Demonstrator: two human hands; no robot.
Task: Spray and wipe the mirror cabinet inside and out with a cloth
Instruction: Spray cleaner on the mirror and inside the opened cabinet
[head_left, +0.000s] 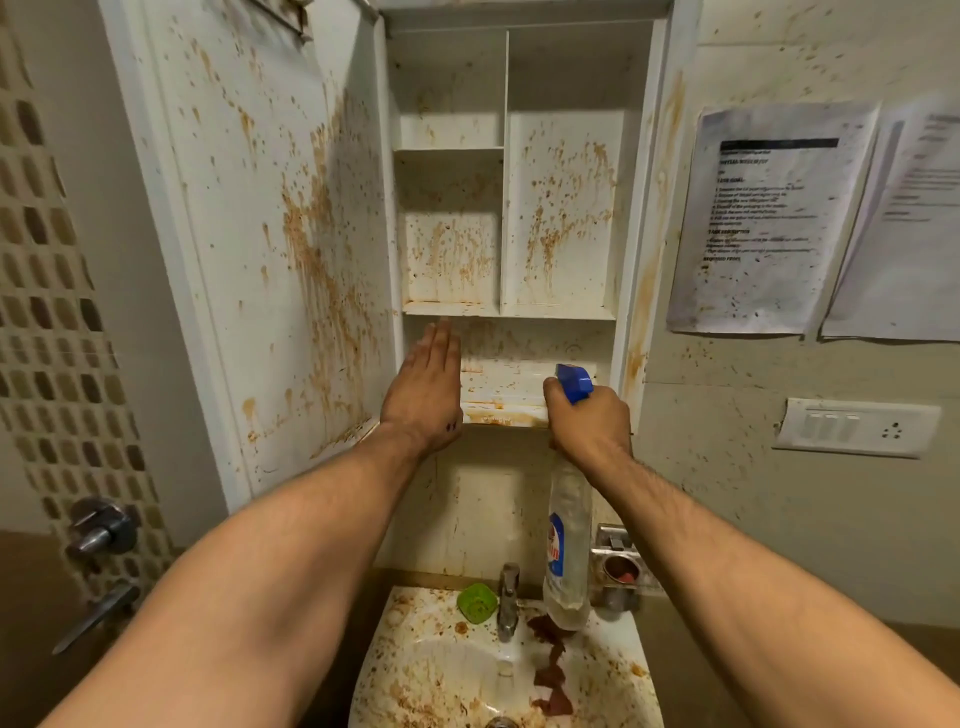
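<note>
Blue-nozzled spray bottle (567, 545) upright, nozzle toward cabinet (556, 218), right hand (589, 421) gripping

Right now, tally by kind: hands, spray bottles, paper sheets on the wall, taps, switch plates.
hands: 2 (left hand, right hand)
spray bottle: 1
paper sheets: 2
tap: 1
switch plate: 1
total: 7

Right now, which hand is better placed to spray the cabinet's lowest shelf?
Right. The right hand grips the spray bottle, its blue nozzle in front of the lowest shelf. The left hand is flat and open, holding nothing.
</note>
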